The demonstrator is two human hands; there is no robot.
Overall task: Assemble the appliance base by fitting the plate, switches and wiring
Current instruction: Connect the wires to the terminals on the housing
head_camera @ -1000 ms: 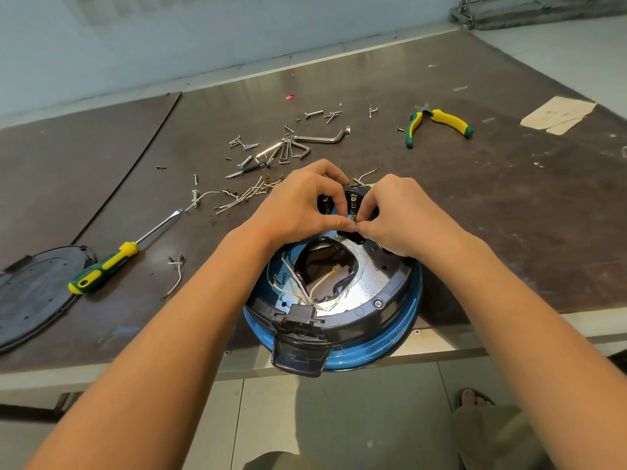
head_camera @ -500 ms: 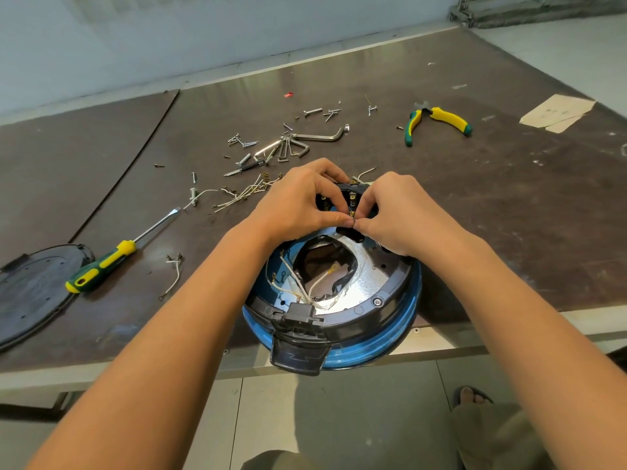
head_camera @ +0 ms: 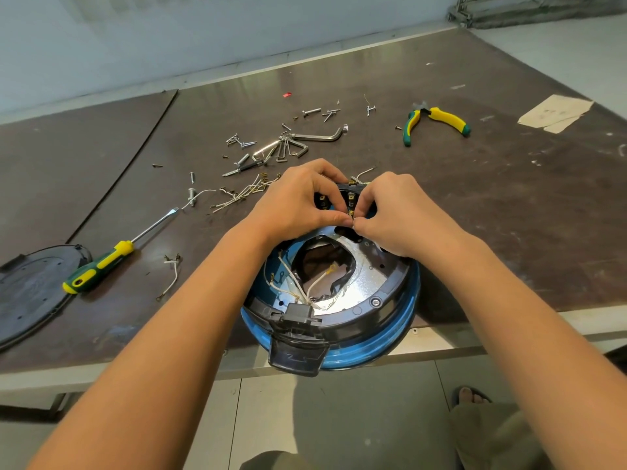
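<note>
Both hands are over the far edge of the base (head_camera: pixel 400 320), which sits under my wrists at the near edge of the table (head_camera: pixel 509 232), partly overhanging it

Left hand (head_camera: pixel 298 201): fingers curled over the black switch block (head_camera: pixel 349 193), thumb below, gripping it steady
Right hand (head_camera: pixel 397 212): thumb and forefinger pinched on a small brass connector (head_camera: pixel 351 212) at the block, thumb tip touching the left thumb tip

Change over the last second: almost none. Both hands are at the same spot on the block and the pinch is unchanged. Judgement: the connector is still being worked onto its tab and is not seated yet. My fingers hide the tab itself, so I cannot confirm

Below my palms the shiny plate (head_camera: pixel 369 283) already lies in the base, with white wires (head_camera: pixel 288 286) loose across it toward the plug socket (head_camera: pixel 298 317) nearest me. Wiring looks part done

Spare wires (head_camera: pixel 244 195) lie just beyond my left knuckles, with screws and hex keys (head_camera: pixel 291 144) farther out. The screwdriver (head_camera: pixel 105 266) is well left of my left forearm, and the pliers (head_camera: pixel 437 120) are well beyond the right hand

Next: push until it stops, then tug lightly to check
</note>
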